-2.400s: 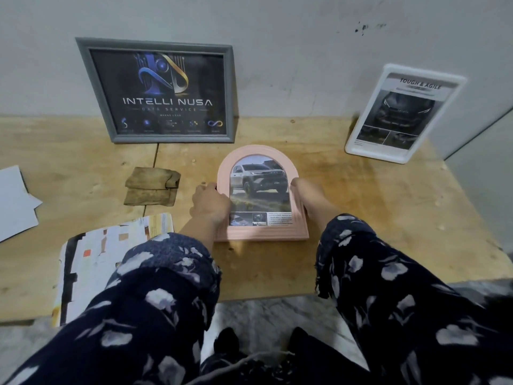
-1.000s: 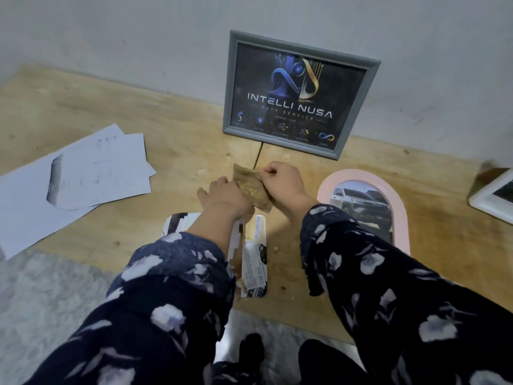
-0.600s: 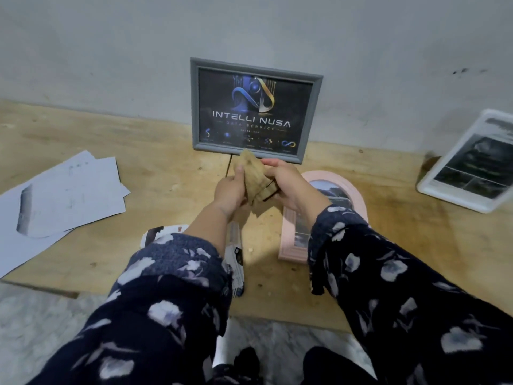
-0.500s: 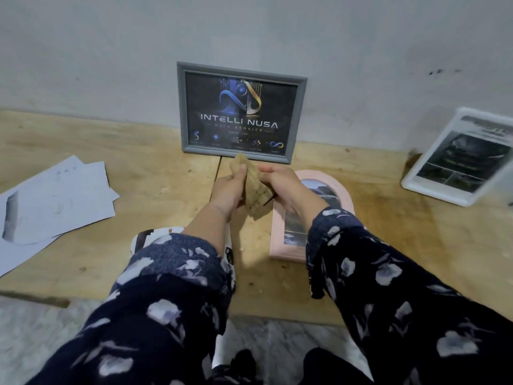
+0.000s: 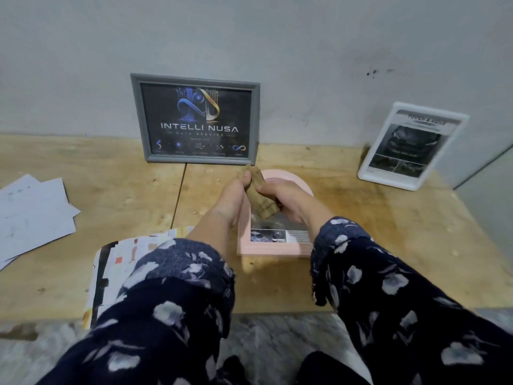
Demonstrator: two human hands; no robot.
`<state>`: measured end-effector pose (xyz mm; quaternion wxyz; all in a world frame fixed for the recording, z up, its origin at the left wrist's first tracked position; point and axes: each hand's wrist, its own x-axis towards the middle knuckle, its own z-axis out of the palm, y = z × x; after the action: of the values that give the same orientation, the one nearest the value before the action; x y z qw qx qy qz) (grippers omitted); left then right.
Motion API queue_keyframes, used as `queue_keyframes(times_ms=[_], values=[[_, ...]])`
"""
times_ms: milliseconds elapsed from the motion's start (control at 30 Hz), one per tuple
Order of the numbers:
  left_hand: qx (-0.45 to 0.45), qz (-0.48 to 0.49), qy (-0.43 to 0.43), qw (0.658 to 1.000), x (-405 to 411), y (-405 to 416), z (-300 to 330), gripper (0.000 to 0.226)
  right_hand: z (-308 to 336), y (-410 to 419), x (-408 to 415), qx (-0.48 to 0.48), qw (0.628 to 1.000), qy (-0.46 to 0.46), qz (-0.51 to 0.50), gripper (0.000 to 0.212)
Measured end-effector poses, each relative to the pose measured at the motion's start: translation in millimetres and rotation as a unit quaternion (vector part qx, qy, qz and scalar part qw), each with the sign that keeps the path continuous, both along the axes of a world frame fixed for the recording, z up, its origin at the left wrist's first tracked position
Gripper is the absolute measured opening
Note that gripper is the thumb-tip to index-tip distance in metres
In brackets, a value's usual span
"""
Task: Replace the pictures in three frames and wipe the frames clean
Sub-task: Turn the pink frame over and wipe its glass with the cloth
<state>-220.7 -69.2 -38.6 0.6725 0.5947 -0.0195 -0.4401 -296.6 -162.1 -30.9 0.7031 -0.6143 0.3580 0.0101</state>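
Note:
A pink arched frame [image 5: 273, 249] with a car picture lies flat on the wooden table [image 5: 388, 232], straight ahead of me. Above it, both hands grip a folded tan cloth [image 5: 259, 195]: my left hand [image 5: 231, 197] pinches its upper end, my right hand [image 5: 288, 198] wraps its lower part. The hands and cloth hide most of the picture. A grey frame [image 5: 195, 119] with a dark logo picture leans on the wall behind. A white frame [image 5: 410, 147] with a dark car picture leans at the back right.
Loose white sheets [image 5: 30, 215] lie at the left of the table. A printed magazine [image 5: 116, 268] lies near the front edge under my left forearm. The wall [image 5: 305, 51] closes the back; the table ends at the right near a grey panel [image 5: 488, 190].
I let go of the pink frame, reached left, and lifted the tan cloth off the table with both hands. The cloth has since come right, over the pink frame.

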Motion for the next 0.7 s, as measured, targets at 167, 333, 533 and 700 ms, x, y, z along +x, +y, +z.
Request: queue_keyframes(times_ms=[167,333,533,700], values=[[0.208,-0.103,-0.362,0.903,-8.8,16.3,-48.2,0.057,-6.6,-18.1,-8.6,-0.178,0.980,0.080,-0.030,0.016],[0.327,-0.214,-0.528,0.754,-34.2,60.2,-97.4,0.104,-20.7,-39.3,4.0,-0.286,0.954,0.088,-0.027,0.020],[0.375,-0.246,-0.602,0.661,-39.9,70.6,-107.7,0.118,-44.7,-63.9,36.1,-0.379,0.920,0.070,-0.064,0.027],[0.377,-0.230,-0.615,0.653,-38.5,66.5,-110.7,0.113,-57.5,-72.2,56.5,-0.542,0.826,0.155,-0.027,0.045]])
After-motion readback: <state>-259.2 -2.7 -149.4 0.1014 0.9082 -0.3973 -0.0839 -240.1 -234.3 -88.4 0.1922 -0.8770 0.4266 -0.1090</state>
